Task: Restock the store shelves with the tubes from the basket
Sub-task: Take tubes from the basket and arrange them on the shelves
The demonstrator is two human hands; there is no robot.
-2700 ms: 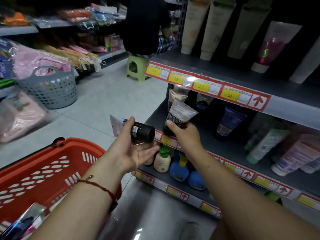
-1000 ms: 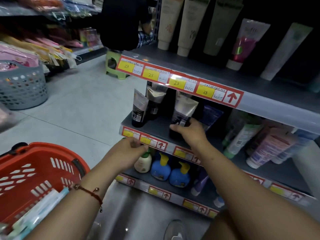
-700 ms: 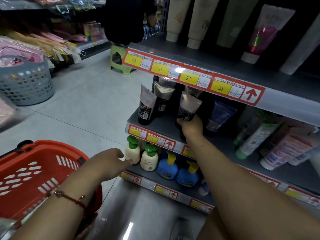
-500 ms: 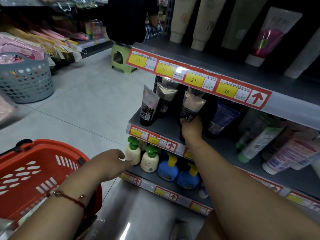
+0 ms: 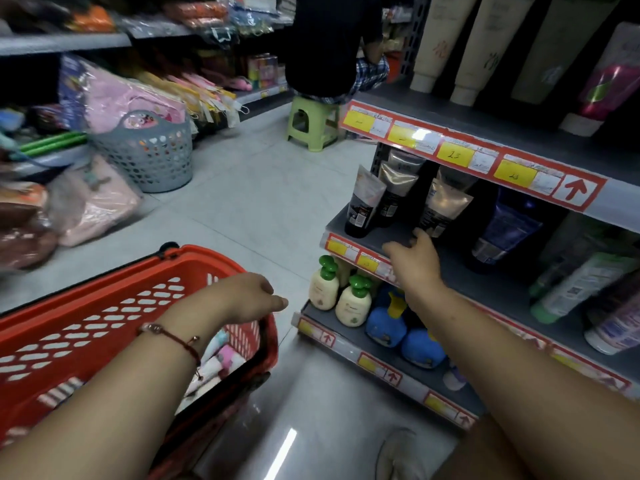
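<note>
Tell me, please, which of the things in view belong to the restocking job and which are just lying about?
Part of the job:
- red basket with tubes inside
- black-and-silver tubes on the middle shelf
- left hand, right hand, both holding nothing

Just lying about:
- grey laundry basket
- green stool
- pump bottles

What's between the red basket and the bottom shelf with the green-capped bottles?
Only bare floor separates the red basket from the bottom shelf; the left hand reaches across above it, in the head view.

Dim store light, glare streak on the floor, motion blur throughout (worst at left), wide-angle bending at edges
</note>
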